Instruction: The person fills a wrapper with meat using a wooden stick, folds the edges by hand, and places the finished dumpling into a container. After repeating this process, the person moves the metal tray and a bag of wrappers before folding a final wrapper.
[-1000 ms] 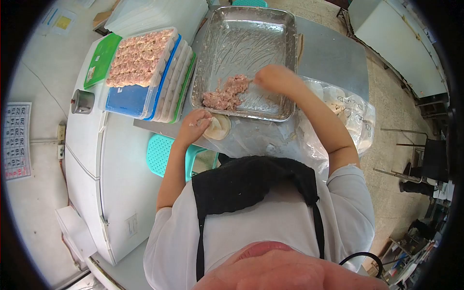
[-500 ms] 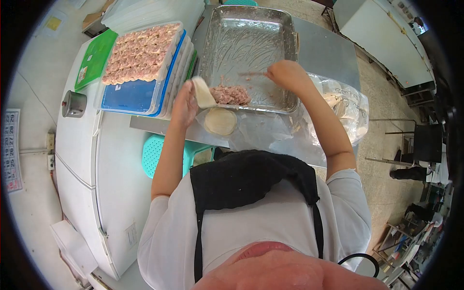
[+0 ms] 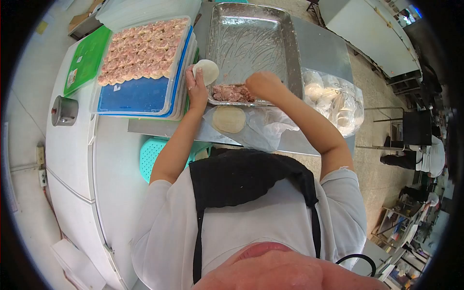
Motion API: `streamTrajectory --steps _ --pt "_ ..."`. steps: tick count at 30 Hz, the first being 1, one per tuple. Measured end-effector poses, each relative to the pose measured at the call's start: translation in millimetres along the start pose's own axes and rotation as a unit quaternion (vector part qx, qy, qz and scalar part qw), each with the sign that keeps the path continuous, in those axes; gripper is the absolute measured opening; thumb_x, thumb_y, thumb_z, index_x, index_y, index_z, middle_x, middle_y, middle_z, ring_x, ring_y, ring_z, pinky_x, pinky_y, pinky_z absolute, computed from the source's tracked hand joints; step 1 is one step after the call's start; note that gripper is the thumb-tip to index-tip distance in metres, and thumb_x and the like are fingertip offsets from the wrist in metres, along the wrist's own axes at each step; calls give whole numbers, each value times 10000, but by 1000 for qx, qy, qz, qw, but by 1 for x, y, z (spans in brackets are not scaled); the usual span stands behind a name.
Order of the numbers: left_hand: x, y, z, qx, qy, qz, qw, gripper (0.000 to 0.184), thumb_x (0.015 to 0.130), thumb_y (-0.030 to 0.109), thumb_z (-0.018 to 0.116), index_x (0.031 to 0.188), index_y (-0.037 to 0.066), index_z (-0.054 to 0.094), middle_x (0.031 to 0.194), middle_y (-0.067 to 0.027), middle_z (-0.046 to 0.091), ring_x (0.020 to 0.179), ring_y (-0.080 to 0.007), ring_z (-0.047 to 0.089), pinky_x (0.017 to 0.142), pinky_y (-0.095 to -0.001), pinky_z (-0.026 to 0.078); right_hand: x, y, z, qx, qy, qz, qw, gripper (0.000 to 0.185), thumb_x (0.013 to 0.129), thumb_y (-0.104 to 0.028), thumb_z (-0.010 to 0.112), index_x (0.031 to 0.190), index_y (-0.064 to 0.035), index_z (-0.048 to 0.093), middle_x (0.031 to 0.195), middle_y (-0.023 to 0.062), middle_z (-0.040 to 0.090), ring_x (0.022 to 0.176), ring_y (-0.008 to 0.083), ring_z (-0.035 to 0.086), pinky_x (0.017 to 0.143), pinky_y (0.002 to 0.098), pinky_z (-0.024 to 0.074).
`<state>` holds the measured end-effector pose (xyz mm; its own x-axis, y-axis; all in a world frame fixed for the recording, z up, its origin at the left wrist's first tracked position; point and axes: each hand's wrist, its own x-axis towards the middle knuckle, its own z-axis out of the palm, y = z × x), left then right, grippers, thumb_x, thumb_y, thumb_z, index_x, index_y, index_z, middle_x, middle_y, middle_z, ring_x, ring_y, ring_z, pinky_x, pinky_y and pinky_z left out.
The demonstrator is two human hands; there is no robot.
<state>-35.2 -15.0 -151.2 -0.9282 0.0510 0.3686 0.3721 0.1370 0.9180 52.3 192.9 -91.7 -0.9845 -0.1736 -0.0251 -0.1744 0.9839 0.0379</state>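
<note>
My left hand (image 3: 196, 88) holds a round dough wrapper (image 3: 207, 72) upright at the tray's near left corner. My right hand (image 3: 265, 86) is closed over the meat filling (image 3: 233, 93), which lies heaped along the near edge of the metal tray (image 3: 296, 63). A thin stick-like tool showed in this hand a moment ago; now the hand and the meat mostly hide it. Just below the tray, a stack of round wrappers (image 3: 229, 119) lies on a plastic sheet (image 3: 263, 126).
At left, rows of filled dumplings (image 3: 140, 50) sit in a clear container with a blue base (image 3: 130, 99). Nearby are a green lid (image 3: 87, 60) and a metal pot (image 3: 65, 110). Bagged wrappers (image 3: 333, 99) lie right of the tray. A turquoise stool (image 3: 153, 157) stands below.
My right hand has moved left and down, from above the tray to the meat. My left hand has turned the wrapper, so its round face now shows. The view has shifted slightly.
</note>
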Motion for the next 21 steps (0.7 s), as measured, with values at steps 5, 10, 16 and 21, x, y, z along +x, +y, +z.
streamTrajectory --steps 5,10,16,21 --pt "2 1 3 37 6 1 999 334 965 234 535 1195 -2 479 1091 -187 568 1025 -314 558 908 -394 426 4 -1 -25 -41 -32 5 999 165 782 -141 585 763 -33 708 762 172 685 733 321 694 609 414 551" --pt "2 3 9 19 -26 1 999 304 933 155 573 1186 10 488 1076 -177 589 978 -321 591 870 -386 459 1 -53 -12 -26 25 -76 996 169 771 -148 582 741 -27 696 746 172 678 713 314 685 594 412 538" --pt "-2 6 13 4 -18 17 1000 273 978 188 501 1167 2 563 1094 -168 641 987 -278 628 858 -350 480 -30 -26 6 169 -52 15 984 270 892 -248 558 797 -25 676 785 174 674 762 361 663 680 445 523" --pt "1 3 11 -49 -70 -7 996 260 997 210 476 1124 32 618 1057 -126 672 964 -220 642 842 -320 486 -43 24 -6 365 -47 61 928 354 935 -363 524 918 -57 701 831 194 671 772 385 643 697 465 503"
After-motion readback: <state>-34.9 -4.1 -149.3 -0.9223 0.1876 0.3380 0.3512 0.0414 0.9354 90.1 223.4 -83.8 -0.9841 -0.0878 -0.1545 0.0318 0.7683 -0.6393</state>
